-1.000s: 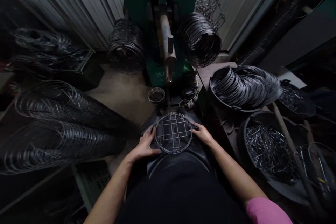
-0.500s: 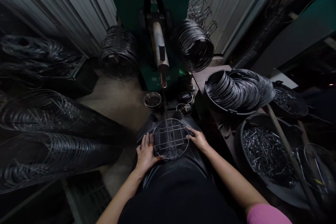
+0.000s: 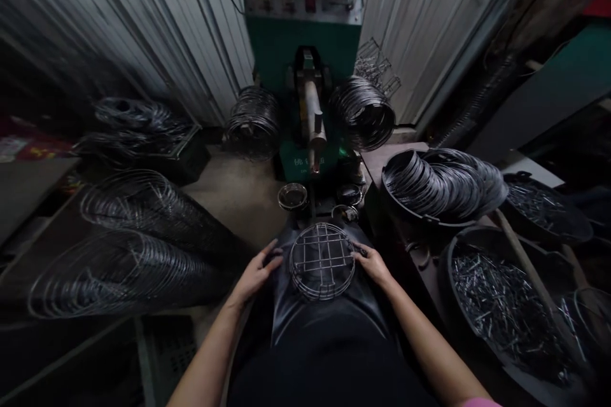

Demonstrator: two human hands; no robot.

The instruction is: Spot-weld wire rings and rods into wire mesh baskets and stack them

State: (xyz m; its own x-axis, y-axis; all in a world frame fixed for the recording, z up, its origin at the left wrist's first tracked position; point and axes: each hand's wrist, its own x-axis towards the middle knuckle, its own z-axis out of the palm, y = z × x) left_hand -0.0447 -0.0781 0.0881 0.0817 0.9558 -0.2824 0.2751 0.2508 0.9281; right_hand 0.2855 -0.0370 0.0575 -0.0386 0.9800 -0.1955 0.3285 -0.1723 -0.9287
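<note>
A round wire rack (image 3: pixel 323 261) with a grid of crossing bars lies on the dark apron over my lap. More than one ring line shows along its rim. My left hand (image 3: pixel 258 275) is just off the rack's left side, fingers apart and holding nothing. At the right rim, my right hand (image 3: pixel 374 265) has its thumb and fingers closed on the rack's edge. Beyond the rack, the green machine (image 3: pixel 305 162) points its metal electrode arm (image 3: pixel 314 108) toward me, with small round bowls (image 3: pixel 293 196) beneath it.
Wire ring coils hang left (image 3: pixel 252 124) and right (image 3: pixel 365 111) of the machine. To the right are a tub of rings (image 3: pixel 443 184) and a basin of short metal rods (image 3: pixel 501 299). Long stacks of wire rings (image 3: pixel 128 267) stand on the left, near a crate (image 3: pixel 165 343).
My left hand has come off the rack and moved outward to the left, its fingers now spread. My right hand stays at the right rim. The view has tilted up, showing the machine's panel.
</note>
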